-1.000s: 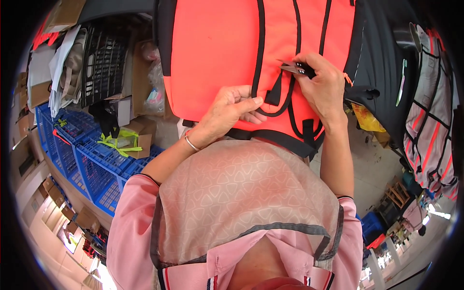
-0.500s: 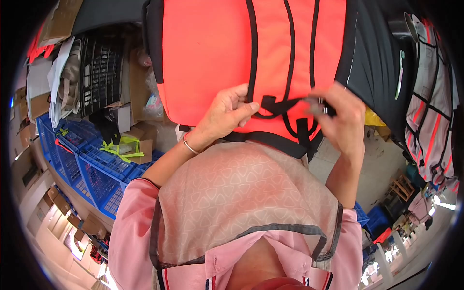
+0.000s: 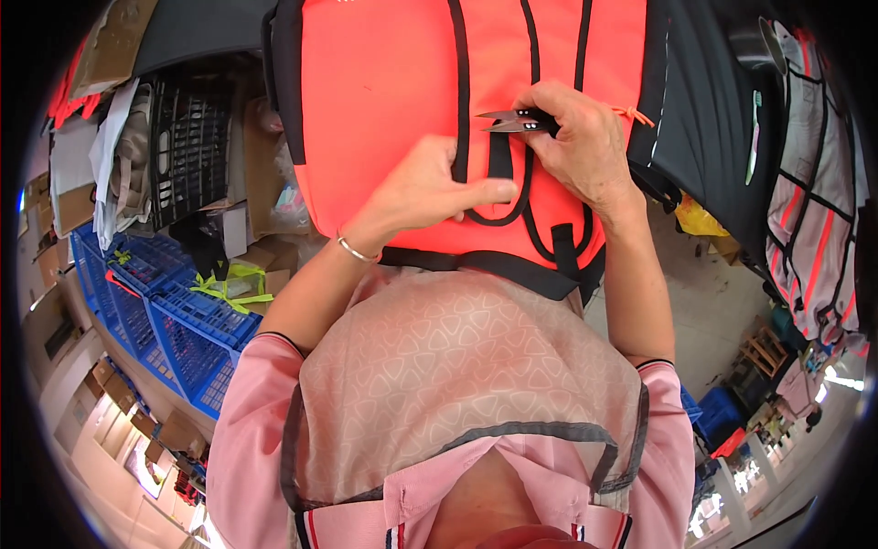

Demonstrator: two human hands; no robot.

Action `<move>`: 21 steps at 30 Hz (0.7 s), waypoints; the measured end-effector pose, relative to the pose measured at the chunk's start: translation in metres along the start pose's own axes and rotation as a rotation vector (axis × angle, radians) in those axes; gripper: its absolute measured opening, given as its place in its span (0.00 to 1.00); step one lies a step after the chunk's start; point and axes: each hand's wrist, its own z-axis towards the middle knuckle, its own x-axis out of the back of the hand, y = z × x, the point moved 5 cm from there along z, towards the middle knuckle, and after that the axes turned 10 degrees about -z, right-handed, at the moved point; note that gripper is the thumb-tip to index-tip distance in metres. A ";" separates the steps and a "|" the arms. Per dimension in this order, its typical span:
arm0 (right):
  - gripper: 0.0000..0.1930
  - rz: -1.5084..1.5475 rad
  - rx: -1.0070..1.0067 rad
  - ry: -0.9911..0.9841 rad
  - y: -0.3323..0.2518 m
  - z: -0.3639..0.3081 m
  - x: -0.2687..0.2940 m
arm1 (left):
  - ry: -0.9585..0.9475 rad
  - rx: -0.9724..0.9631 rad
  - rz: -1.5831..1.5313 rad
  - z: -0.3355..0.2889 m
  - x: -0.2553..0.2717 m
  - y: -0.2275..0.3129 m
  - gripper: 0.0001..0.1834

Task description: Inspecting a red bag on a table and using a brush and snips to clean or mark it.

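Note:
A bright orange-red backpack (image 3: 380,82) with black trim lies in front of me. My right hand (image 3: 581,146) is closed around small thread snips (image 3: 517,122), their pointed metal blades spread to the left above the black webbing strap (image 3: 500,160). On the bag's lower middle rests my left hand (image 3: 421,188), thumb stretched over the strap's lower part and fingers bent but apart from it. Black piping (image 3: 462,91) runs between thumb and fingers. Lower right of the thumb, a black strap loop (image 3: 562,240) hangs near the bag's near edge. Some left fingertips are hidden.
Blue plastic crates (image 3: 183,316) stand at left, with yellow-green strips (image 3: 233,291) on them. A black crate (image 3: 187,146) and cardboard lie beyond. Dark fabric (image 3: 704,101) spreads right of the bag; a grey bag with orange stripes (image 3: 814,220) hangs farther right.
My right hand has moved up and left, bringing the snips over the strap. My left thumb and fingers have parted from the strap they were pinching. The bag has shifted slightly left.

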 end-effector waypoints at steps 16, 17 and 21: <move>0.13 -0.543 0.399 0.044 -0.048 -0.052 0.042 | 0.202 -0.164 0.324 0.020 0.005 -0.005 0.22; 0.13 -0.542 0.402 0.045 -0.048 -0.051 0.042 | 0.206 -0.156 0.347 0.019 0.005 -0.005 0.22; 0.08 -0.539 0.516 0.033 -0.055 -0.045 0.040 | 0.213 -0.184 0.331 0.019 0.003 -0.001 0.23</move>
